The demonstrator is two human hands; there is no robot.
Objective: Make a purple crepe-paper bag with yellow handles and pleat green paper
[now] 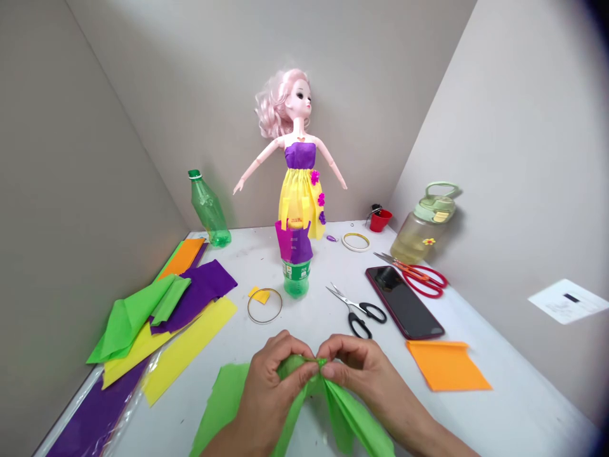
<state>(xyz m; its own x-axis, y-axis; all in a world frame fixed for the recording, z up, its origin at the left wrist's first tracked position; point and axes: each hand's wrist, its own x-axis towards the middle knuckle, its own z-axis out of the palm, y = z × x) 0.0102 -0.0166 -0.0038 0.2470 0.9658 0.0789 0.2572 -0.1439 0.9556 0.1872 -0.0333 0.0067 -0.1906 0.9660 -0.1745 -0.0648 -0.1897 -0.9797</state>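
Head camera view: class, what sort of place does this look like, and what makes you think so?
Probably a small paper-craft workbench. Shown by sheets of coloured crepe paper, black-handled scissors, and a doll in a paper dress, with the left hand and right hand pinching green crepe paper.

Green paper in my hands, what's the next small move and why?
Probably firm up the pinch at the gathered neck of the green paper. Your left hand and right hand both squeeze it at one narrow point, while the paper below fans out loose, so that neck seems to need securing most.
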